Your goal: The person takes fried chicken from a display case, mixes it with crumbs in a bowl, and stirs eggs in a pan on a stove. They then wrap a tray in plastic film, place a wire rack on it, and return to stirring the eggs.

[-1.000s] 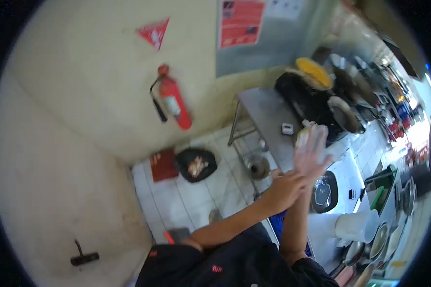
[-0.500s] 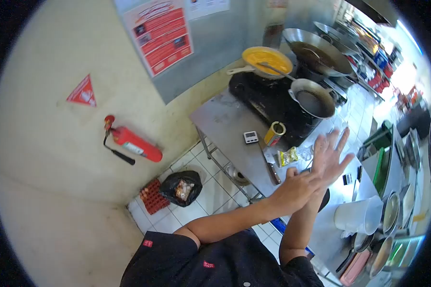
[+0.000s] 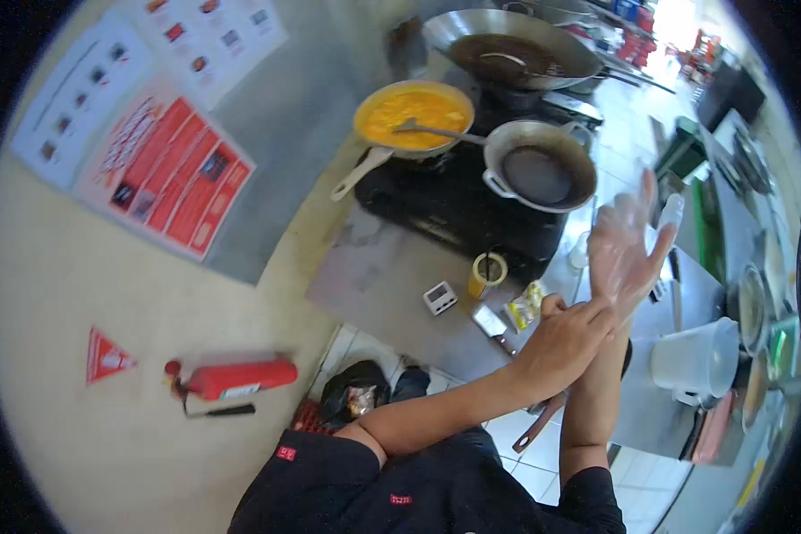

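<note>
My right hand is raised with its fingers spread, wearing a thin clear plastic glove whose loose fingertip stands off to one side. Across to the right wrist reaches my left hand, its fingers closed on the glove's cuff. Just beyond my left hand lie a yellow packet and a knife on the steel table. A yellow can and a white timer stand close by. Below my left wrist a brown pan handle shows; its pan is mostly hidden.
On the black stove sit a pan of yellow-orange food with a turner across it, and a small wok. Behind is a large wok of dark liquid. A white bucket stands right; a fire extinguisher hangs left.
The camera view has turned and come nearer the stove. Both hands have stayed together, the left at the right wrist, while the right hand's fingers have shifted.
</note>
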### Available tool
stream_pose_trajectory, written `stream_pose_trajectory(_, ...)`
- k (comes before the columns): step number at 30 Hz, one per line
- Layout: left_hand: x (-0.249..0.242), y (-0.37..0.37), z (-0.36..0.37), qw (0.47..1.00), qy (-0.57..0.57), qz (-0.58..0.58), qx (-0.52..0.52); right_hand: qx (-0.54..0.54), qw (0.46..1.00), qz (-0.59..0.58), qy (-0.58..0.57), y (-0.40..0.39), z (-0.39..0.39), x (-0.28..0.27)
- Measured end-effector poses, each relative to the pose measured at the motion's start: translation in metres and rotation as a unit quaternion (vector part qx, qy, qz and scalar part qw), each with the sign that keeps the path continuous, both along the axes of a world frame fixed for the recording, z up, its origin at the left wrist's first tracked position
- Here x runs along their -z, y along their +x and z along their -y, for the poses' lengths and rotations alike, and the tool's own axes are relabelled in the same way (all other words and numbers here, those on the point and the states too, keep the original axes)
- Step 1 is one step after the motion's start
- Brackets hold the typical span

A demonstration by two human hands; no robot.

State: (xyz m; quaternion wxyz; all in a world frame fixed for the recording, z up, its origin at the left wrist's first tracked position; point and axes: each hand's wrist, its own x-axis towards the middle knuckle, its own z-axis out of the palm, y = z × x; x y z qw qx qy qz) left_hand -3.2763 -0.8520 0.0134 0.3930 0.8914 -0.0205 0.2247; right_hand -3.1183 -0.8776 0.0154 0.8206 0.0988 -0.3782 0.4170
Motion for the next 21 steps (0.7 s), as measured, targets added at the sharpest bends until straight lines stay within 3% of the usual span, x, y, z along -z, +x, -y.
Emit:
stream_pose_trajectory(2,0.006,0.007,-0.021,0.999,-0.01,0.046,0.014,0.151,0.975,-0.026,-0.159,-0.019,-0.023,-0.025)
stream_pose_trajectory(6,0.011,0.02,-0.08,0.992,-0.059,0.109,0.005,0.169,0.97,0.009,-0.177,-0.001,-0.08,-0.019)
stream_pose_trajectory(7,0.011,0.023,-0.095,0.991,-0.089,0.103,0.004,0.149,0.974,-0.073,-0.151,0.017,-0.088,-0.005)
stream_pose_trajectory(10,0.012,0.032,-0.128,0.989,-0.116,0.086,0.015,0.082,0.981,-0.145,-0.101,0.023,-0.128,-0.008)
stream_pose_trajectory(12,0.012,0.034,-0.143,0.988,-0.126,0.093,0.006,0.148,0.949,0.068,-0.27,0.013,-0.152,-0.024)
stream_pose_trajectory(14,0.012,0.034,-0.159,0.99,-0.116,0.079,-0.015,0.12,0.959,0.068,-0.246,0.027,-0.175,-0.021)
stream_pose_trajectory(16,0.018,0.035,-0.18,0.986,-0.141,0.09,-0.019,0.411,0.824,0.101,-0.377,0.037,-0.201,-0.02)
stream_pose_trajectory(18,0.022,0.026,-0.204,0.981,-0.162,0.104,-0.022,0.408,0.825,0.074,-0.385,0.087,-0.22,0.008)
stream_pose_trajectory(19,0.023,0.017,-0.217,0.978,-0.164,0.114,-0.06,0.532,0.617,0.38,-0.438,0.133,-0.227,0.036)
stream_pose_trajectory(21,0.034,-0.001,-0.25,0.964,-0.169,0.155,-0.133,0.502,0.229,0.66,-0.509,0.117,-0.255,0.013)
